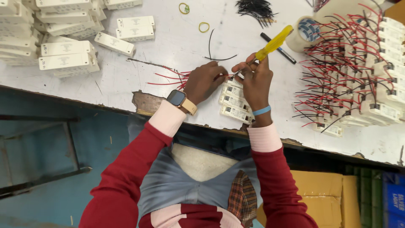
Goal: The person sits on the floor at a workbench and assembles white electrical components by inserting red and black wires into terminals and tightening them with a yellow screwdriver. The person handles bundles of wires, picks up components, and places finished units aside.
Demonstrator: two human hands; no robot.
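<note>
Plain white boxes (pixel 63 50) sit piled at the left of the table (pixel 168 46). The left hand (pixel 205 81) is curled around thin red wires (pixel 166 78); they look bendy and light. The right hand (pixel 257 80) grips a yellow screwdriver (pixel 270 44) by its hard handle, tip down on small white boxes (pixel 234 103). These look light and easy to push. More wired boxes (pixel 358 84) lie at the right.

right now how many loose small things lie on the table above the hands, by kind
rubber bands: 2
black pen: 1
tape roll: 1
loose black wire: 1
bundle of black wire pieces: 1
total: 6
The right hand holds a yellow-handled screwdriver, not counted.
</note>
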